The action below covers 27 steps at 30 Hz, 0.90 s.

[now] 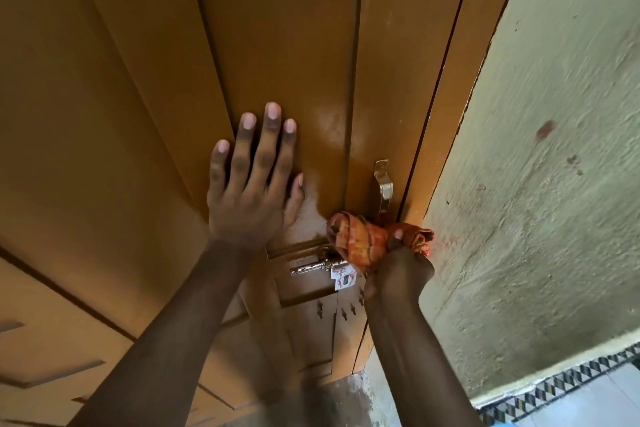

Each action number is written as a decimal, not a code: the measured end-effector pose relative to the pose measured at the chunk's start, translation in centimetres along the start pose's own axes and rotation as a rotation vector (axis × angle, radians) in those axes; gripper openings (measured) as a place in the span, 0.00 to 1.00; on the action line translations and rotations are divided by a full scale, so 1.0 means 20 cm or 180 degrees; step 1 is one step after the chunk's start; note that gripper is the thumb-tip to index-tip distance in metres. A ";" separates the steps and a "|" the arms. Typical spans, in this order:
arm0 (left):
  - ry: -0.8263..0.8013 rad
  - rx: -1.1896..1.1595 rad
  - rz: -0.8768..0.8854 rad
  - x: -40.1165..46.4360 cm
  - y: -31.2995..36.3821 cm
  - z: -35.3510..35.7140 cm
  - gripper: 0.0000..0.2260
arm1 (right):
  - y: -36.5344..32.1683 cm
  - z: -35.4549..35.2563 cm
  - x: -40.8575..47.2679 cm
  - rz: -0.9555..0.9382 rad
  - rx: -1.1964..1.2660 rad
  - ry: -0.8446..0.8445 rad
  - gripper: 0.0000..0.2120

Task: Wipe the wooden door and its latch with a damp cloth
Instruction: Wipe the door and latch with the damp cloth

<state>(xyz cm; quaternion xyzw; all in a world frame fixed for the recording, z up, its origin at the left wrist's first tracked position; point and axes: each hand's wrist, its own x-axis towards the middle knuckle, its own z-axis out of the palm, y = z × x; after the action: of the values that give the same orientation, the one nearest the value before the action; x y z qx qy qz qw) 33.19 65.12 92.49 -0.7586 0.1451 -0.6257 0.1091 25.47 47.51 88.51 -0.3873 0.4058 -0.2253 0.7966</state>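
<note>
A brown wooden door (284, 28) fills most of the view. My left hand (254, 180) lies flat on it with fingers spread, holding nothing. Just right of it a damp sheen shows on the wood. My right hand (398, 274) grips a bunched orange cloth (363, 239) and presses it against the door's right edge, at the foot of a metal pull handle (383, 184). A shiny sliding bolt latch (322, 269) sits just below and left of the cloth, its right end partly covered by it.
The door frame (446, 114) runs along the door's right edge. A rough pale green wall (554, 149) with reddish stains stands to the right. A patterned tile border (561, 388) and light floor lie at bottom right. Small metal studs (343, 314) dot the door below the latch.
</note>
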 end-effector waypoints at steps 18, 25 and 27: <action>-0.0001 0.0033 0.0011 0.00 0.00 -0.01 0.34 | -0.05 -0.03 -0.05 0.0063 -0.0001 -0.0381 0.04; -0.0035 0.0014 0.0016 -0.01 0.01 0.01 0.34 | -0.21 -0.04 -0.11 0.0381 0.0578 -0.0689 0.08; -0.0025 0.0024 0.0037 0.00 0.01 0.00 0.34 | -0.20 -0.02 -0.11 0.0489 0.0627 -0.0611 0.08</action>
<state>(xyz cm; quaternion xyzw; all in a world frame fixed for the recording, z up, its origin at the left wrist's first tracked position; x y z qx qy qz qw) 33.26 65.02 92.36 -0.7598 0.1468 -0.6226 0.1161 23.68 46.31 92.57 -0.2948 0.3322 -0.1643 0.8807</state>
